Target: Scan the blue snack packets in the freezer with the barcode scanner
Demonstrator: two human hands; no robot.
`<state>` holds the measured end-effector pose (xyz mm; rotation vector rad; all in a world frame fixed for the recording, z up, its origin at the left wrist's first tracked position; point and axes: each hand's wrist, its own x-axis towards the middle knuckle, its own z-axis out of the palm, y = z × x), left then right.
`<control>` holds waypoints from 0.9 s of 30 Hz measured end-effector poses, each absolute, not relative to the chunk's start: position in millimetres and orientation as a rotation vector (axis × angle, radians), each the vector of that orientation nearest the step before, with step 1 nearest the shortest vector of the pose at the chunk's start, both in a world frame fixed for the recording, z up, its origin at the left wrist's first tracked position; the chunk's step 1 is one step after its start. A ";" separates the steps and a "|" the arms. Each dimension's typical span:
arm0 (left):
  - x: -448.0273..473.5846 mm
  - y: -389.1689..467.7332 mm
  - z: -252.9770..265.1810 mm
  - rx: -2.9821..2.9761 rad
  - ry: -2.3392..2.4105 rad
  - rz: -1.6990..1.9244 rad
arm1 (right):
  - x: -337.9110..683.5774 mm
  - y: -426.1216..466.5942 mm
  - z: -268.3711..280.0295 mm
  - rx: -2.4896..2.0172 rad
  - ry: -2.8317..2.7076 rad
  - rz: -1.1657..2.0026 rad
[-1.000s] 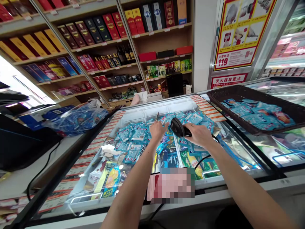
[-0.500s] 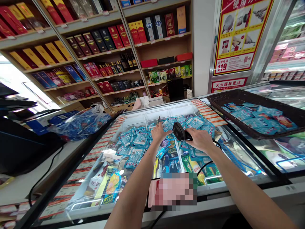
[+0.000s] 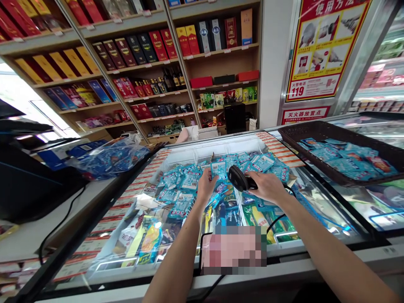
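My right hand is wrapped round the handle of a black barcode scanner, its head pointing left. My left hand grips a small blue snack packet by its edge, held up with a white barcode label facing me. The packet is just left of the scanner head, apart from it. Under both hands, many similar blue packets lie spread over the glass top of a chest freezer. Colourful ice-cream wrappers show through the glass.
A dark basket of blue packets stands at the right. On the left lies a clear bag of blue packets. The scanner's black cable runs below my right arm. A phone, partly pixelated, is at the front edge. Shelves of boxes stand behind.
My left hand, earlier spread with no raised packet visible in it, now holds up a blue packet with its barcode showing. The scanner stays in my right hand. The view has shifted slightly.
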<state>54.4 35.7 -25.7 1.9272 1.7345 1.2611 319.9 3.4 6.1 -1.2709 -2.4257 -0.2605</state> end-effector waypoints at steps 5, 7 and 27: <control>54.1 32.2 -23.3 2.013 1.830 1.205 | 320.1 5.9 3.6 -1.247 -2.421 -0.269; 56.3 30.4 -21.8 2.047 1.854 1.183 | 319.9 5.4 3.9 -1.224 -2.424 -0.270; 63.1 24.8 -23.3 2.087 1.933 1.129 | 314.5 0.0 5.5 -1.143 -2.457 -0.272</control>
